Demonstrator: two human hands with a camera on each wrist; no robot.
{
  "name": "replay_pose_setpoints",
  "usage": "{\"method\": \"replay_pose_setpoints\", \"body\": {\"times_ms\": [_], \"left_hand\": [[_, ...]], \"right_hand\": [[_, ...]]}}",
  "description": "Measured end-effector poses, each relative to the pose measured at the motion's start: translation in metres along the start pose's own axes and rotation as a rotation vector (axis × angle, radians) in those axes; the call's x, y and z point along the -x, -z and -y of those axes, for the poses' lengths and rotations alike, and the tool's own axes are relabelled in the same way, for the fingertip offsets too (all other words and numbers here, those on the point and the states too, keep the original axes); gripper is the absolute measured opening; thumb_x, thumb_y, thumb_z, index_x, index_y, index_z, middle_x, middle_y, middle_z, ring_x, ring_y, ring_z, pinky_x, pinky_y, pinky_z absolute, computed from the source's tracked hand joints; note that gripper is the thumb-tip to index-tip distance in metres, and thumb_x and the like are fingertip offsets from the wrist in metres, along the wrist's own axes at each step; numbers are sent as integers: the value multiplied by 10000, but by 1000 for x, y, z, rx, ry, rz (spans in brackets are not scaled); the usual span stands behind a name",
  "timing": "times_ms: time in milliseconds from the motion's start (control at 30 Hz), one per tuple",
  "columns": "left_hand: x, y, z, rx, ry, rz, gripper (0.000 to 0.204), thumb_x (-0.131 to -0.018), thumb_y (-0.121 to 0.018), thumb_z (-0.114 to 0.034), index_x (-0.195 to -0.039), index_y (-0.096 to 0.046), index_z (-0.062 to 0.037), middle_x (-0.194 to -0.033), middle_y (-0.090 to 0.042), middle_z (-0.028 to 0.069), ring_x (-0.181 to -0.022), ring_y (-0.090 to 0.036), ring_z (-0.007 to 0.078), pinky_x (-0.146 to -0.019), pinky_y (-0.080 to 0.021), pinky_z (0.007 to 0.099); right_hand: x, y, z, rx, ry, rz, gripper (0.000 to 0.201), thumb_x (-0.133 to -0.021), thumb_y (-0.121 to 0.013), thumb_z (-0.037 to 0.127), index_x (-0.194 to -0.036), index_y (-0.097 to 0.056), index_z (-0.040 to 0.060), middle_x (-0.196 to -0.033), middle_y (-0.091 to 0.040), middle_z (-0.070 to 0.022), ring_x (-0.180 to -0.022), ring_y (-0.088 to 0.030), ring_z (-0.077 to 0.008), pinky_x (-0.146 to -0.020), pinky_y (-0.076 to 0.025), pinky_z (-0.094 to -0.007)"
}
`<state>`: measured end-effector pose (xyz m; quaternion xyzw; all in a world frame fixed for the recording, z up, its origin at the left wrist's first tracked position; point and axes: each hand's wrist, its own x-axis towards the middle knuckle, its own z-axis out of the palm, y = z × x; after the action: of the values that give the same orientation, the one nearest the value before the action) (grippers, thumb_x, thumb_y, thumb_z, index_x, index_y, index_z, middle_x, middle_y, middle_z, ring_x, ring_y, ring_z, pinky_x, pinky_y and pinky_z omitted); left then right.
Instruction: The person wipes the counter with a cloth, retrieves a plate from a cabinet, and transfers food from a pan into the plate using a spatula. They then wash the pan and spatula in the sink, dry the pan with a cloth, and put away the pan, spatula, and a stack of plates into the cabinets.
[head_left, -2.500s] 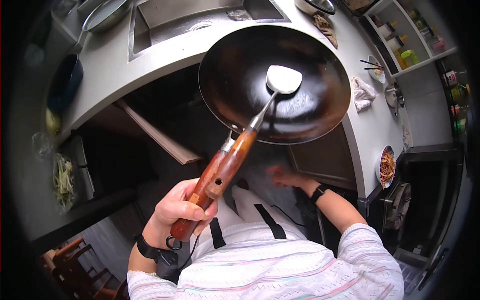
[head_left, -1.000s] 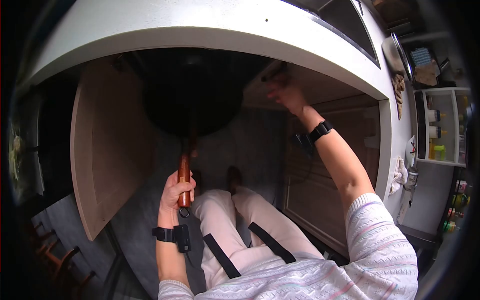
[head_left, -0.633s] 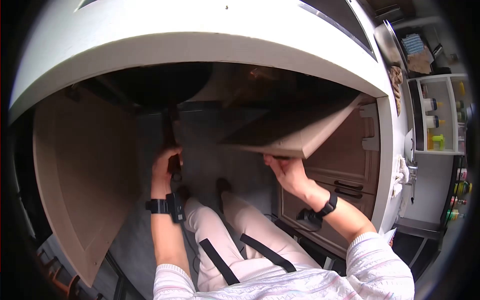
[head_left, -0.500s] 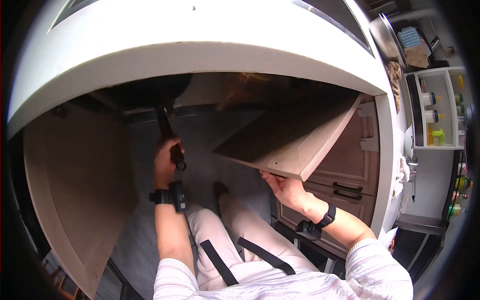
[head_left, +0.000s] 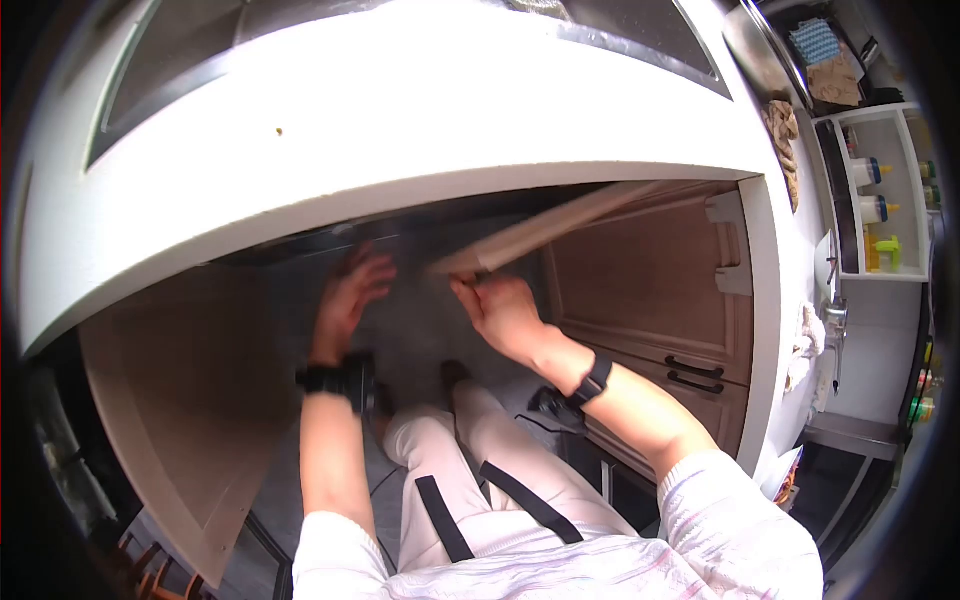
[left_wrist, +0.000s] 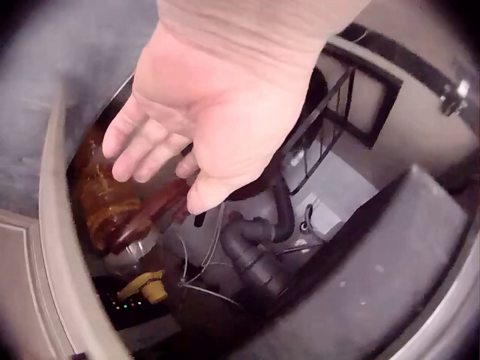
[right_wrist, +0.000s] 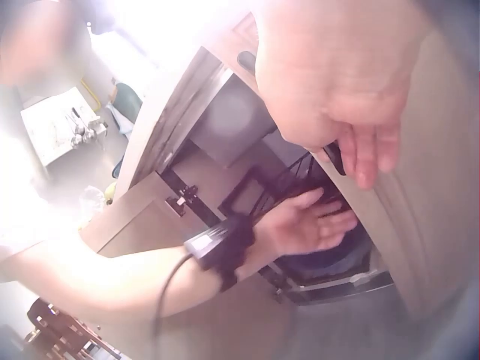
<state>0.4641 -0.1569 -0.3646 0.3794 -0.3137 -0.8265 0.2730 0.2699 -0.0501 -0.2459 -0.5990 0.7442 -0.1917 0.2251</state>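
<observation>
My left hand (head_left: 355,290) hovers with spread fingers at the mouth of the under-sink cabinet, holding nothing. In the left wrist view, a reddish-brown wooden handle (left_wrist: 154,214) lies inside the cabinet just past the fingers. The wok is mostly hidden behind the hand. My right hand (head_left: 505,315) grips the black pull (right_wrist: 335,157) of the right cabinet door (head_left: 550,225), which stands partly swung out. On the other side, the left cabinet door (head_left: 190,400) hangs wide.
Inside the cabinet are a dark drain pipe (left_wrist: 255,255), a yellow valve (left_wrist: 154,290), a black wire rack (left_wrist: 322,135) and a large dark box (left_wrist: 360,277). Overhead runs the white countertop (head_left: 400,120) with the sink (head_left: 190,70). Drawers (head_left: 690,390) sit to the right.
The wok, with the spatula, went down into the cabinet, and my left hand let go of the handles. My right hand took hold of the right door and swung it inward.
</observation>
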Motion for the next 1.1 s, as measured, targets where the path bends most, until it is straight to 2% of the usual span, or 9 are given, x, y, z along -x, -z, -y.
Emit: {"method": "replay_pose_setpoints", "body": {"times_ms": [200,300,400,500,633,767,833,933,1100], "left_hand": [[238,47,35,-149,428,-478,469,-841,-505,-97,-1281,-366,-9,-964,-604,117,-725,-622,170,-512,-495,239],[375,65,35,-176,721,-655,462,-814,-503,-54,-1254,-374,-1,-885,-596,134,-641,-617,196,-476,-494,270],[452,80,-5,-261,515,-995,569,-771,-539,-4,-1292,-311,-27,-830,-569,69,-615,-579,159,-443,-462,262],[478,140,-27,-533,384,-773,498,-745,-569,3,-1221,-425,6,-912,-551,81,-671,-543,145,-541,-438,259],[469,165,-8,-991,208,-733,378,-710,-611,-40,-1062,-522,66,-986,-564,115,-792,-545,232,-696,-439,345],[407,33,-70,-1135,137,-356,244,-687,-643,-94,-868,-587,61,-766,-616,154,-716,-586,243,-671,-448,337],[368,-6,-72,-1068,129,-254,208,-707,-629,-102,-840,-589,52,-713,-609,155,-674,-587,233,-643,-446,334],[298,-54,-64,-1106,-21,-178,168,-745,-605,-119,-799,-595,40,-701,-608,144,-660,-586,206,-621,-442,319],[180,-127,-81,-1138,8,-225,275,-828,-583,-227,-759,-577,39,-571,-563,82,-489,-528,131,-469,-406,283]], "right_hand": [[-75,8,18,58,7,-108,262,-840,-501,252,-717,-574,33,-663,-583,-190,-664,-572,-368,-610,-456,-448],[-78,27,13,230,116,120,174,-802,-496,183,-762,-582,37,-744,-598,-199,-749,-580,-357,-651,-448,-461],[-49,62,23,220,24,134,232,-741,-525,154,-927,-613,48,-912,-617,-165,-816,-590,-340,-713,-484,-395],[22,127,7,-16,-86,-63,312,-763,-514,85,-1068,-568,48,-943,-622,-140,-862,-611,-278,-752,-493,-348],[125,245,-8,105,-300,-432,237,-775,-513,90,-999,-590,82,-893,-610,-110,-782,-596,-262,-692,-481,-334],[222,330,-78,328,-605,-610,288,-766,-536,146,-1051,-581,130,-1014,-579,-94,-787,-581,-246,-713,-471,-341],[249,348,-121,730,-599,-720,340,-771,-555,195,-1109,-550,162,-1090,-520,-108,-844,-561,-276,-751,-463,-380],[252,353,-157,479,-900,-596,352,-794,-555,208,-1139,-527,145,-1023,-518,-130,-902,-551,-289,-780,-451,-403],[240,347,-167,524,-912,-650,270,-806,-556,241,-1049,-542,125,-973,-518,-133,-858,-563,-340,-727,-466,-429]]}}
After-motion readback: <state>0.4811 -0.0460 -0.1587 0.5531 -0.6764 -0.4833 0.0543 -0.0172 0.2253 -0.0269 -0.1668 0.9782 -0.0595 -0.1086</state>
